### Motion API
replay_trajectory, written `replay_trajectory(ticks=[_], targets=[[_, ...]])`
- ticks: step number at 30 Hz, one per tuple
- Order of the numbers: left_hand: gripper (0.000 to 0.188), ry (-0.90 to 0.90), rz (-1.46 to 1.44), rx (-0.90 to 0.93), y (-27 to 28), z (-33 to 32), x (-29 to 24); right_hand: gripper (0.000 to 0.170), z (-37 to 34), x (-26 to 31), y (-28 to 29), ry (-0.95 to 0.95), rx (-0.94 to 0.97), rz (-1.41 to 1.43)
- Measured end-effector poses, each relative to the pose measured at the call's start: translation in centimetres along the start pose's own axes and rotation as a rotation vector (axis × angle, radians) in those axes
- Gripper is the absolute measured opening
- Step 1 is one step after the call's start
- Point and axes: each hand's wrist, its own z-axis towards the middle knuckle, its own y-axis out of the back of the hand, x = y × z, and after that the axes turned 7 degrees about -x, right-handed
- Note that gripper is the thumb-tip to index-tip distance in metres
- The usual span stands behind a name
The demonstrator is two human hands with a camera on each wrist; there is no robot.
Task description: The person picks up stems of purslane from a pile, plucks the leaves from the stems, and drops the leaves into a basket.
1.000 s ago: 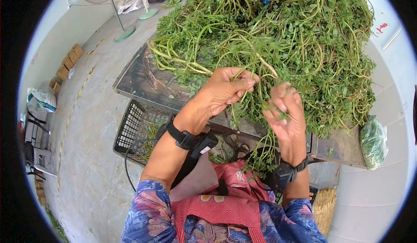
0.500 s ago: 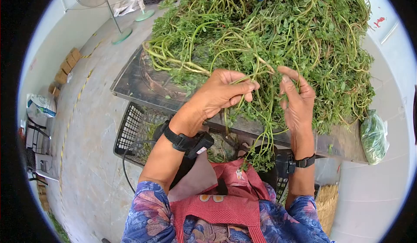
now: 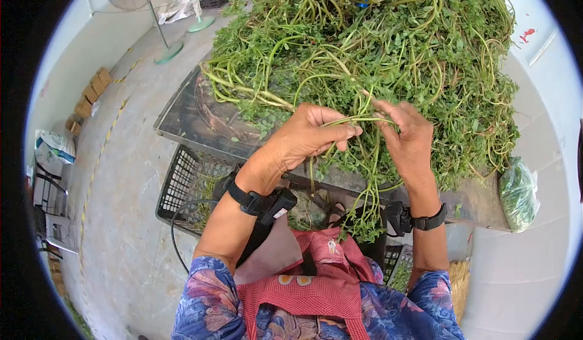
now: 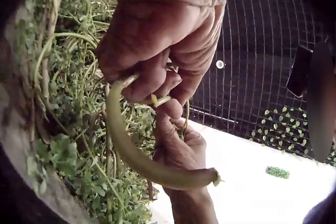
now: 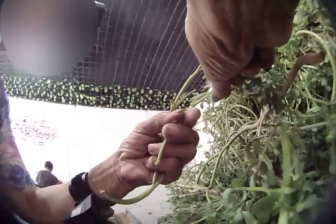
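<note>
The left hand (image 3: 316, 135) has its fingers curled round green stems (image 3: 346, 120) over the table's front edge. In the left wrist view a thick cut stem (image 4: 142, 163) curves out below the left hand (image 4: 163, 40). Just to its right, the right hand (image 3: 410, 135) pinches the stems between thumb and finger; in the right wrist view the right hand's (image 5: 236, 29) fingertips are partly hidden. Leafy sprigs (image 3: 364, 221) hang below the hands. Behind them a large heap of leafy green plants (image 3: 401, 54) covers much of the dark table (image 3: 182, 112).
A black crate (image 3: 176, 185) with plant pieces stands below the table at left. A filled plastic bag (image 3: 518, 194) sits at the table's right corner. Fans (image 3: 168, 53), brick-like blocks (image 3: 91, 91) and a white bag (image 3: 56, 147) are farther left. A seated person (image 5: 47, 175) is in the background.
The right hand reached up to the heap, then came left beside the left hand and took hold of stems there. The left hand has stayed nearly in place with its stems.
</note>
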Motion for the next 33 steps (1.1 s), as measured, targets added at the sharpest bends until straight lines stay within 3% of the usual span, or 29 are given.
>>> replay_trajectory(ticks=[6, 12, 14, 15, 17, 18, 20, 22, 24, 26, 28, 29, 30, 32, 33], targets=[[0.018, -0.049, 0.02, -0.011, -0.3, 0.3, 0.0, 0.014, 0.1, 0.4, -0.1, -0.017, 0.092, 0.05], [0.02, -0.197, 0.153, -0.084, -1.0, 0.5, 0.7, 0.01, -0.1, -0.3, -1.9, -0.026, -0.105, -0.004], [0.02, -0.2, 0.158, -0.08, -1.0, 0.2, 0.5, 0.008, 0.7, -2.4, -1.3, -0.247, -0.26, 0.205], [0.021, -0.202, 0.131, -0.078, -0.7, 0.1, 0.4, 0.008, 1.1, -2.7, -0.2, -0.242, -0.261, 0.208], [0.021, -0.193, 0.096, -0.071, -0.6, -0.1, 0.6, 0.01, 1.9, -1.6, 2.8, -0.942, -0.101, 1.309], [0.022, -0.197, 0.069, -0.061, -0.5, 0.1, 0.6, 0.01, 1.7, -1.3, 2.8, -0.94, -0.103, 1.306], [0.022, -0.204, 0.043, -0.054, -0.5, 0.1, 0.3, 0.01, 1.4, -0.3, 2.2, -1.015, -0.129, 1.63], [0.024, -0.165, 0.071, -0.105, -0.6, -0.3, -0.1, 0.01, 1.0, -0.5, 2.0, -0.99, -0.08, 1.672], [0.023, -0.174, 0.092, -0.115, -0.4, -0.3, 0.0, 0.009, 0.5, -0.3, 2.0, -0.998, -0.075, 1.483], [0.023, -0.186, 0.114, -0.122, -0.4, -0.1, 0.2, 0.008, 0.7, 0.0, 2.1, -0.96, -0.013, 1.475], [0.02, -0.345, 0.187, -0.167, -0.4, 0.3, 0.9, 0.007, 1.0, 1.1, 2.2, -0.816, 0.014, 0.953], [0.02, -0.341, 0.186, -0.165, -0.4, 0.4, 1.2, 0.017, 0.8, 0.8, 1.8, -0.626, 0.007, 0.697], [0.018, -0.415, 0.252, -0.172, -0.4, 0.6, 1.4, 0.017, 0.9, 0.6, 1.3, -0.629, 0.006, 0.695], [0.017, -0.491, 0.316, -0.182, -0.2, 0.7, 1.3, 0.026, 1.5, 0.6, 0.6, -0.026, 0.107, 0.453], [0.016, -0.444, 0.407, -0.169, -0.1, 0.6, 1.1, 0.033, 1.9, 0.9, 1.1, 0.032, 0.193, 0.321]])
